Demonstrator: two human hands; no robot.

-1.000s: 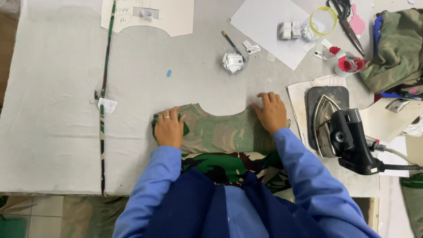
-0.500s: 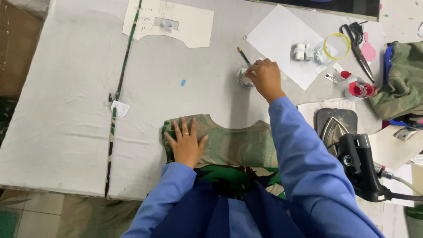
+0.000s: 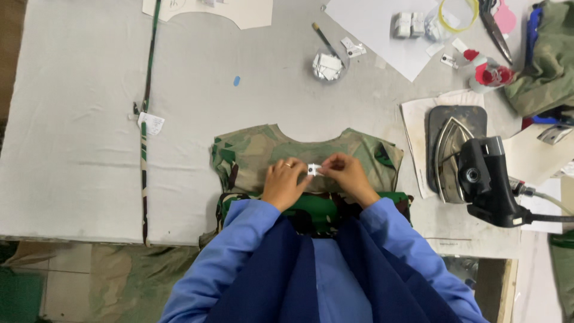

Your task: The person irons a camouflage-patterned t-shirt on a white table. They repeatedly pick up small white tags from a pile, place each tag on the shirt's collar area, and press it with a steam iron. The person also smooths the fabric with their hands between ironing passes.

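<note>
To our right stands a black iron (image 3: 478,173) on a dark mat (image 3: 442,119), near the camouflage cloth piece (image 3: 257,152) but not touching it. Further up the table we see a small clear cup (image 3: 327,66) with white tags inside, a thin brush (image 3: 324,39) beside it, a white paper sheet (image 3: 376,30), scissors (image 3: 493,24) and a red tape holder (image 3: 491,75). A long camouflage strip (image 3: 146,119) runs up the table on our left, well apart. Nothing lies between our hands and the cloth.

The table (image 3: 72,119) has a pale grey cover; below its edge a tiled floor (image 3: 36,287) shows.

The cloth lies flat, its long axis left to right, its curved neckline pointing away from us. Our left hand (image 3: 284,182) and right hand (image 3: 347,176) meet over its middle, and both pinch one small white label (image 3: 313,170) between the fingertips.
</note>
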